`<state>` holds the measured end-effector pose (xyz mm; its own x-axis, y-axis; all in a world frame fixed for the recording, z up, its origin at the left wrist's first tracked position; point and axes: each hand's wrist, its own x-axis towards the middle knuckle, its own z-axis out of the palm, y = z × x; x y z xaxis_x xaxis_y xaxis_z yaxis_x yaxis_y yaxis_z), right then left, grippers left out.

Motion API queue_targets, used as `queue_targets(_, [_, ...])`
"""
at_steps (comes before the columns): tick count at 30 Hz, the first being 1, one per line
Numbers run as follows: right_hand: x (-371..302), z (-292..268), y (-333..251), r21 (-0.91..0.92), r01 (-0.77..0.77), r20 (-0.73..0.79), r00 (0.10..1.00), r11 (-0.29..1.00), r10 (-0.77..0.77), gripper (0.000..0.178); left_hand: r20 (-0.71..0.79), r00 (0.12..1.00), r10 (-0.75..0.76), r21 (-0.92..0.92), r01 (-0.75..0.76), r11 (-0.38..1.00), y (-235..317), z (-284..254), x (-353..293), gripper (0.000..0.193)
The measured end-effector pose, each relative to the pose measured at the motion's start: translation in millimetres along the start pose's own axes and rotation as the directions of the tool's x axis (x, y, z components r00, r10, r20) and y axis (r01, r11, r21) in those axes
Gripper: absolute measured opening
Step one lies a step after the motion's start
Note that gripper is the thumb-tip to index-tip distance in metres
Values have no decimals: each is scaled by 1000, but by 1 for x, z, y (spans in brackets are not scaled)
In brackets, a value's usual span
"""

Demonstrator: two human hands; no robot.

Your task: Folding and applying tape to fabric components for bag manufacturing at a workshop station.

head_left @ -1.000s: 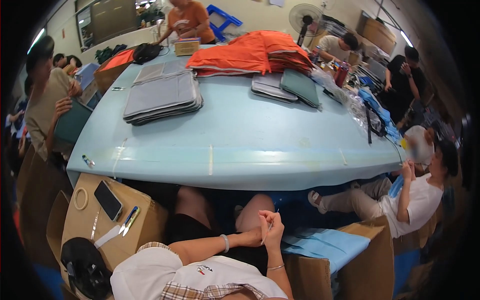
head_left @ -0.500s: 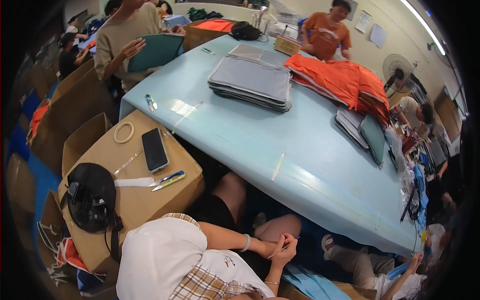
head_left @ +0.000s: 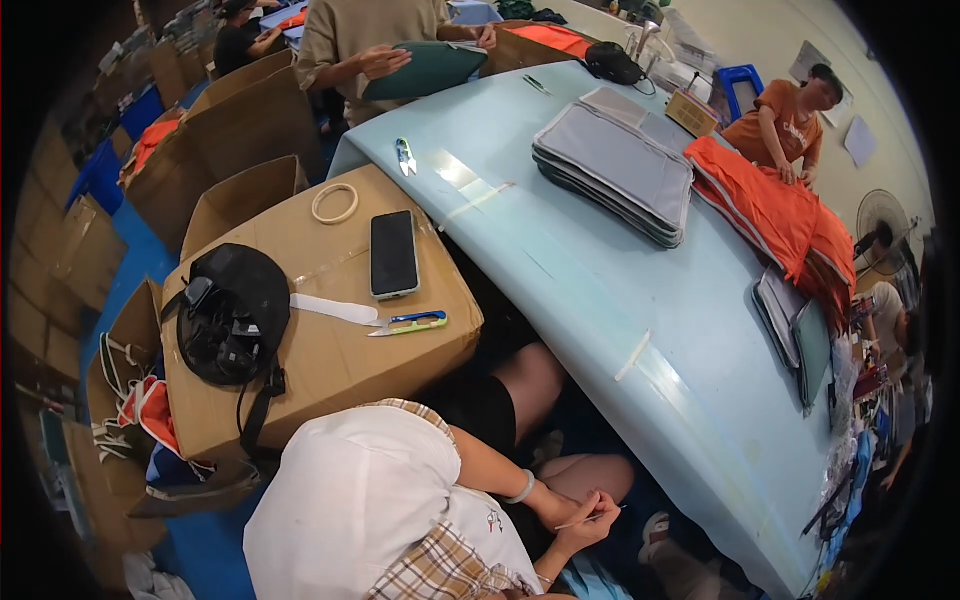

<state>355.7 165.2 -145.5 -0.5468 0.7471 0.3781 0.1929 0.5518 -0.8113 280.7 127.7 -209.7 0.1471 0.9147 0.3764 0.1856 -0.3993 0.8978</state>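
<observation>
My left hand [head_left: 553, 509] lies close against my right at my lap, a grey band on its wrist. Its fingers are mostly hidden. Beside it, my right hand [head_left: 592, 527] pinches a thin pale stick-like thing [head_left: 572, 523], too small to name, with a dark tip past the fingers. Below the hands shows some light blue fabric [head_left: 595, 580]. To the left, a cardboard box [head_left: 330, 375] bears thread snips [head_left: 412, 323] with blue and green handles, a white strip [head_left: 333, 308], a phone [head_left: 394, 255], a tape roll [head_left: 335, 204] and a black cap-like item [head_left: 225, 310].
A blue-covered table [head_left: 640, 300] stands ahead, bearing stacked grey fabric cases [head_left: 615, 165], orange fabric [head_left: 765, 205], grey and green pieces [head_left: 790, 325] and snips [head_left: 405, 157]. A person [head_left: 385, 25] holds a green case [head_left: 425, 70]; another [head_left: 785, 120] stands behind the orange fabric.
The view has swung left, so the table and box sit farther right. My hands stay together with the thin thing. The far person in orange now has both hands down at the orange fabric.
</observation>
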Motion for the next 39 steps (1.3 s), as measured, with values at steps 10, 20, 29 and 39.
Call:
queue_targets(10, [4,0,3,11,-1,3,1000,1000,1,19,-66,998,12,10,-11,1000,6,-4,3,46])
queue_targets(20, [-4,-5,29,355,-98,-181,969,930,171,21,450,839,-305,487,56,872,143,-107,20,27])
queue_targets(29, [-1,3,34,343,-173,-151,960,923,236,24,-588,800,115,806,568,168,233,-322,-57,26])
queue_targets(39, [-2,0,38,288,-214,-128,957,933,259,26,-898,356,-260,396,910,-122,216,-421,-191,13])
